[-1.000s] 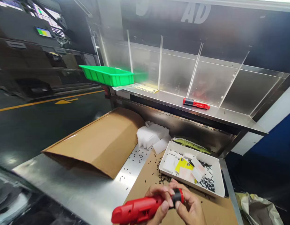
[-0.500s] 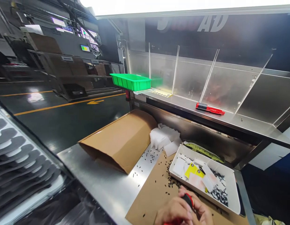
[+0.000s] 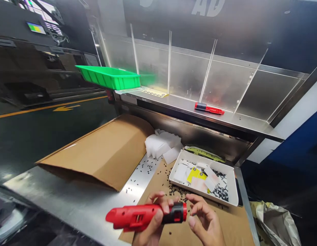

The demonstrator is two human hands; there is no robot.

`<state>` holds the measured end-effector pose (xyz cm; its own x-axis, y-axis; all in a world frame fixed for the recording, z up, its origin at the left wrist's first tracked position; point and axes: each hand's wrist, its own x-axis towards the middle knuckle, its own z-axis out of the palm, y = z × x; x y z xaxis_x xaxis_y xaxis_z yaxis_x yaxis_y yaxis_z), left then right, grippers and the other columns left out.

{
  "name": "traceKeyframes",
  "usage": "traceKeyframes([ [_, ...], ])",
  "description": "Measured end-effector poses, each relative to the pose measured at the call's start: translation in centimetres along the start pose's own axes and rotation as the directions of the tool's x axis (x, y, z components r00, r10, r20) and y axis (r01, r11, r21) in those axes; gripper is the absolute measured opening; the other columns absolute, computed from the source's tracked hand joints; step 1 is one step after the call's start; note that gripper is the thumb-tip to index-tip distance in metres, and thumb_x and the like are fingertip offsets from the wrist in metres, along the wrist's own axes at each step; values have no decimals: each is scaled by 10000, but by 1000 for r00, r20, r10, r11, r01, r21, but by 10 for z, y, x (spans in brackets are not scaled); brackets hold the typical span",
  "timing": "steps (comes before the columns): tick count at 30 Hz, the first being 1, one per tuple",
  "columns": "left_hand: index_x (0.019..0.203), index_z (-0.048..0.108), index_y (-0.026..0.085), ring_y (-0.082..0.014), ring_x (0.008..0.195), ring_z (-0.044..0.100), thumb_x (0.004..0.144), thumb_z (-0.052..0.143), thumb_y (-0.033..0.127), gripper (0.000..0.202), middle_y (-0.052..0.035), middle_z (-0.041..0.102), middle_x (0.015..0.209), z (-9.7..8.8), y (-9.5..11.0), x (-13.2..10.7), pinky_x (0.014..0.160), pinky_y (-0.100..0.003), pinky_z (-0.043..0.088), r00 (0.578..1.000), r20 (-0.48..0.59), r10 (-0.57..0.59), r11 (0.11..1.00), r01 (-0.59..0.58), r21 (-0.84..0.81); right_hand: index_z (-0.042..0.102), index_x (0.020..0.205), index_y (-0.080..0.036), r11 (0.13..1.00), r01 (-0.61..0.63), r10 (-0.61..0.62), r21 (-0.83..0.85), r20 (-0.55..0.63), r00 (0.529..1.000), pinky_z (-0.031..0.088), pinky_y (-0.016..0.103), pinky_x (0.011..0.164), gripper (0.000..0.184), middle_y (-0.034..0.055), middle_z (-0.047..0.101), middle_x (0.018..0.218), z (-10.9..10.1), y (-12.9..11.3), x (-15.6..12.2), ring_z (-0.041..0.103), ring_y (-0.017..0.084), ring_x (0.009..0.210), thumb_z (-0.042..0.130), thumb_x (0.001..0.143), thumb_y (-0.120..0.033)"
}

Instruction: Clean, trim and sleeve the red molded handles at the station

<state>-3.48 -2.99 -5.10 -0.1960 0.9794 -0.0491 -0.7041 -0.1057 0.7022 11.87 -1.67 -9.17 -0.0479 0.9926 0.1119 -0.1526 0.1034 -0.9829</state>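
My left hand (image 3: 154, 218) grips a red plastic tool body (image 3: 134, 216) with a black end cap, held level above the front of the bench. My right hand (image 3: 204, 218) hovers just right of the black cap, its fingers curled and apart, with nothing in them that I can see. A white tray (image 3: 231, 194) with small black parts, white slips and a yellow label lies just beyond my hands. Loose black parts are scattered over a flat cardboard sheet (image 3: 225, 229) under my hands.
A large folded cardboard box (image 3: 102, 153) lies at the left of the steel bench. White foam pieces (image 3: 160, 143) are piled behind it. On the upper shelf sit a green bin (image 3: 109, 77) and a second red tool (image 3: 209, 108). A crumpled bag (image 3: 276, 222) hangs at right.
The camera tipped up, then back down. My hands now hold the red tool level again, and my right hand has come off the black cap.
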Motion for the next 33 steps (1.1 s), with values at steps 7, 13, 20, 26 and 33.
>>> traceKeyframes([
  [7,1084,692,249,-194,830,696,639,861,255,477,14,676,759,-26,-11,21,838,-309,598,952,-88,-293,894,241,-377,729,864,-245,917,164,-202,-365,-69,977,465,368,1006,225,85,663,1260,-22,-11,3,584,268,1216,629,869,-446],
  [13,1362,451,183,-223,1038,680,743,646,19,669,-80,739,978,-7,6,17,1007,-368,492,893,-219,-393,913,351,-208,702,897,-229,790,108,-267,-603,-180,947,468,337,976,247,94,617,1262,-52,-17,11,572,242,1202,549,919,-421],
  [20,1426,334,276,-200,1051,639,665,844,442,932,-2,739,961,-16,-13,19,1011,-248,405,989,-144,-33,840,106,532,669,891,-211,626,-217,127,-749,-177,976,457,310,731,111,62,687,931,-95,42,18,648,211,790,591,813,-200],
  [26,1492,213,230,-210,781,691,656,804,567,1077,-12,749,746,-12,-4,18,662,-206,536,987,-139,-80,846,141,514,608,701,-191,663,-385,235,-643,-310,921,397,340,725,109,48,627,748,-95,108,10,609,239,740,654,679,-95],
  [33,1249,564,100,-103,510,555,970,484,320,364,-27,629,652,3,12,14,515,-172,511,837,-145,-528,848,510,-146,569,785,-182,911,-409,392,-52,-198,898,431,244,550,451,-42,541,598,-81,86,10,514,115,527,805,623,-530],
])
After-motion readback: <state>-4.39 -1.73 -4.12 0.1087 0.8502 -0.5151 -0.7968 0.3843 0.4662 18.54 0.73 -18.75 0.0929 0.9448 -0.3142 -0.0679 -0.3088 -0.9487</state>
